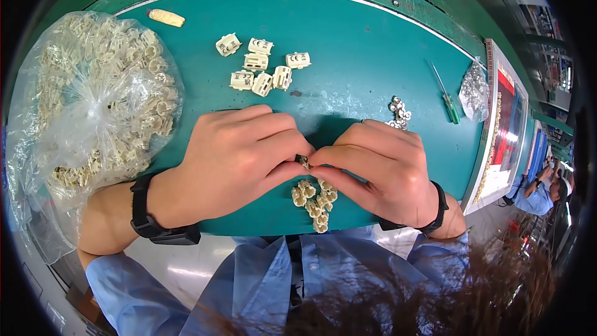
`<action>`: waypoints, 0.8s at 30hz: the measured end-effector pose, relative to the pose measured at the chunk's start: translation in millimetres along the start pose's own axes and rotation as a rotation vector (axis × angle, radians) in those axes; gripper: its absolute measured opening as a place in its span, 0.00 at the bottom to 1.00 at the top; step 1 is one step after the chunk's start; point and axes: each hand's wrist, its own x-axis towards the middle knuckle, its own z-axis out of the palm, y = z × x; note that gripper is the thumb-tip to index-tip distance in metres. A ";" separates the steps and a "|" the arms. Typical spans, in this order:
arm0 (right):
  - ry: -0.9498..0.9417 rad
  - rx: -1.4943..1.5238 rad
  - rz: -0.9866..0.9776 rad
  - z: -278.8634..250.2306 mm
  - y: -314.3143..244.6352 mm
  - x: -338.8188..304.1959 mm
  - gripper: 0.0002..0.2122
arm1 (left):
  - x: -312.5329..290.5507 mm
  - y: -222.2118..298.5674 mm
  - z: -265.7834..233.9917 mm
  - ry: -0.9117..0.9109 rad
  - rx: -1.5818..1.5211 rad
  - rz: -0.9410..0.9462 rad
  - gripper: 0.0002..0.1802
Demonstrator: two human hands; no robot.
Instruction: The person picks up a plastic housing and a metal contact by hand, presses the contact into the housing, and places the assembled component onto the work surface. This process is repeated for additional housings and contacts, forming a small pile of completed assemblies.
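My left hand (242, 155) and my right hand (382, 171) meet over the near part of the green table. Both are closed, pinching a small dark part with a metallic edge (303, 160) between their fingertips. Its exact kind is too small and too covered to tell. Just below the fingertips lies a cluster of small cream plastic housings (319, 202), their round open ends showing. Farther back, several printed cream housings (256, 62) lie in a loose group. A little heap of shiny metal pieces (398, 114) rests right behind my right hand.
A large clear bag (99, 99) full of cream housings stands beside my left forearm. A pale yellow roll (166, 17) lies far left. To the right are a green-handled screwdriver (450, 107), a small bag of metal parts (475, 92) and a framed board (497, 130). Another person (540, 191) works beyond.
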 end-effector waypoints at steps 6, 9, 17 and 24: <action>-0.006 -0.016 0.014 -6.4 0.1 -1.5 0.12 | 0.6 -1.0 0.8 -0.011 -0.009 0.015 0.13; -0.048 -0.030 0.114 -33.0 7.4 -2.5 0.13 | -4.7 -3.1 -4.2 -0.032 -0.013 0.031 0.14; -0.214 -0.163 0.182 -65.4 18.5 -16.9 0.12 | -2.0 -12.0 -13.0 -0.128 0.001 0.130 0.18; -0.260 -0.185 0.193 -61.2 21.6 -18.6 0.10 | 0.5 -13.5 -16.3 -0.161 0.015 0.144 0.18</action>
